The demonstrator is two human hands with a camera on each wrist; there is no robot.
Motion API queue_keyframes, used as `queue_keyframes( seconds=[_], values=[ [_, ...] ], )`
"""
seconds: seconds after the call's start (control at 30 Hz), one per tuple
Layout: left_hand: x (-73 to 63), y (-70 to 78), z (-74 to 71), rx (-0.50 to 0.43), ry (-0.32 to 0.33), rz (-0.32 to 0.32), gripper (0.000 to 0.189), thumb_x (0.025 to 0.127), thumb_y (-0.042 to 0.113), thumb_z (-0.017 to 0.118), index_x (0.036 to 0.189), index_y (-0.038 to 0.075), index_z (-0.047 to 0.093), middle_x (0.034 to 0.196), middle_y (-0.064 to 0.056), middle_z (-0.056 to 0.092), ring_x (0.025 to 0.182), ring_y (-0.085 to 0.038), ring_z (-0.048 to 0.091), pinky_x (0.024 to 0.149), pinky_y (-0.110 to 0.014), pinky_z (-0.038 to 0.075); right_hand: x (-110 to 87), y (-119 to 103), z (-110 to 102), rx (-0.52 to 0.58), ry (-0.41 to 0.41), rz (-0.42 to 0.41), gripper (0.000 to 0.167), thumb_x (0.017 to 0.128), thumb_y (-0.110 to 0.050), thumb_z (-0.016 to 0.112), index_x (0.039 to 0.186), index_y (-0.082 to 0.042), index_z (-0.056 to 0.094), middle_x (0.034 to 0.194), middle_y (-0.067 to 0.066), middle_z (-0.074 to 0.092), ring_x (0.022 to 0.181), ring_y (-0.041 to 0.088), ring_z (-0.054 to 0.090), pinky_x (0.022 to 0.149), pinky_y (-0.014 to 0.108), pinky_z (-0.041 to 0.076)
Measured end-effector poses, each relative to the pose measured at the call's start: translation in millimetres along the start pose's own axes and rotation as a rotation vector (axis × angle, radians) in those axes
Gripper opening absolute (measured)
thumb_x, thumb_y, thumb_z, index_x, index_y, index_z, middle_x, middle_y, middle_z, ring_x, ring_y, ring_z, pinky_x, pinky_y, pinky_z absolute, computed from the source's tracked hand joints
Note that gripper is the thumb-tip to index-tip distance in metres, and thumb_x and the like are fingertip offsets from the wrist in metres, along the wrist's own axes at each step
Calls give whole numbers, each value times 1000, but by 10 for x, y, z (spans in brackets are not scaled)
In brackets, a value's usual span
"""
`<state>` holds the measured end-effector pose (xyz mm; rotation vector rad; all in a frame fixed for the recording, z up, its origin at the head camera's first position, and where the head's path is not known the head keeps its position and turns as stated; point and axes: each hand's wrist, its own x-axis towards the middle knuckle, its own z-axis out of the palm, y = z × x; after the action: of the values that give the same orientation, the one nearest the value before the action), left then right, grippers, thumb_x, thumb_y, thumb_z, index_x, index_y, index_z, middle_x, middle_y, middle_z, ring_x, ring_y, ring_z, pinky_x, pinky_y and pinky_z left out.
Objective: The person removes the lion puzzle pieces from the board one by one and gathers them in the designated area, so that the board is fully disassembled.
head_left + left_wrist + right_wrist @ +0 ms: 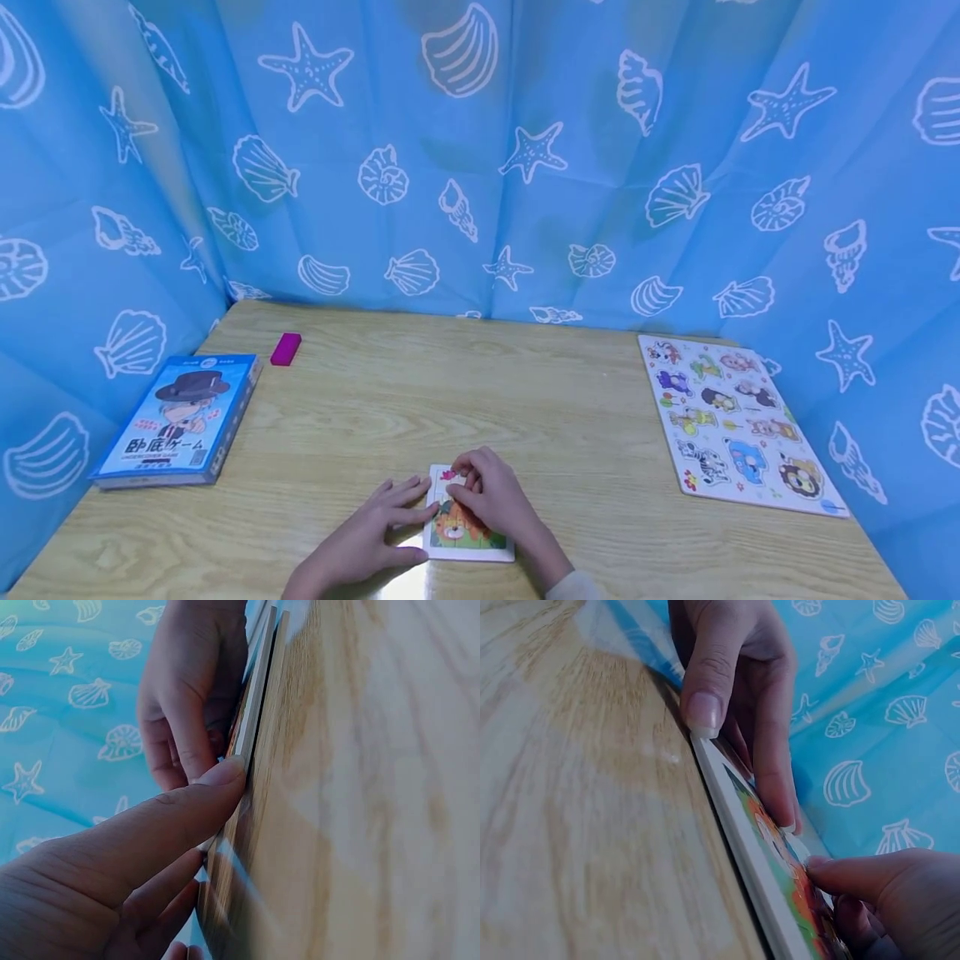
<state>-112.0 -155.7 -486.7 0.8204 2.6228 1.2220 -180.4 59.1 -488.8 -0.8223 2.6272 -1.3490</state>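
Note:
A small jigsaw puzzle [468, 554] with a white border and an orange cartoon animal lies flat at the table's front middle. My left hand [367, 533] spreads its fingers along the puzzle's left side. Its thumb presses the near left corner, and a fingertip reaches onto the picture. My right hand [495, 496] curls over the upper part of the puzzle, thumb and fingers pinching at a puzzle piece mostly hidden by the fingertips. In the right wrist view the right thumb [862, 876] is right at the picture surface, close to the left fingertips.
On the wooden table [450, 375], a blue game box [176, 417] lies at the left, with a magenta block [286, 349] behind it. A white animal puzzle board [738, 425] lies at the right. A blue shell-patterned curtain [480, 167] hangs around the back and sides.

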Motion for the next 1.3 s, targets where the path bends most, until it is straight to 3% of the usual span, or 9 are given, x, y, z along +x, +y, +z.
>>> queue_keyframes(
  seconds=[0.3,0.53,0.7,0.97,1.3],
  values=[
    [34,18,7,7,-7,2,59,86,44,65,130,6,57,147,-16,34,136,-36,26,108,-61,9,-10,-6,-32,-31,1,19,12,85,-11,71,93,-4,65,87,-1,50,68,5,47,58,19,45],
    [55,22,0,22,0,11,57,86,40,67,129,4,57,147,-16,35,136,-36,26,108,-60,10,-11,20,-45,-21,27,41,26,84,-13,73,105,-1,63,88,0,50,68,6,48,59,18,46],
    [65,23,-24,35,4,17,56,86,39,67,130,4,57,146,-17,36,136,-35,26,108,-59,11,20,30,-36,-35,36,40,23,84,-14,73,102,-3,65,88,-1,50,67,5,49,58,18,46],
    [14,22,-67,25,16,-15,56,85,38,68,129,4,58,146,-16,37,136,-35,25,109,-59,10,66,-23,-5,-52,19,-19,18,84,-13,73,99,-5,69,85,-2,49,67,5,47,56,18,45],
    [30,26,-5,30,-3,-9,56,85,39,68,129,5,58,146,-17,36,136,-35,25,109,-59,9,-16,-4,-8,-140,-17,-24,14,87,-14,69,101,-11,69,89,-3,49,69,5,46,59,18,42]
  ],
)
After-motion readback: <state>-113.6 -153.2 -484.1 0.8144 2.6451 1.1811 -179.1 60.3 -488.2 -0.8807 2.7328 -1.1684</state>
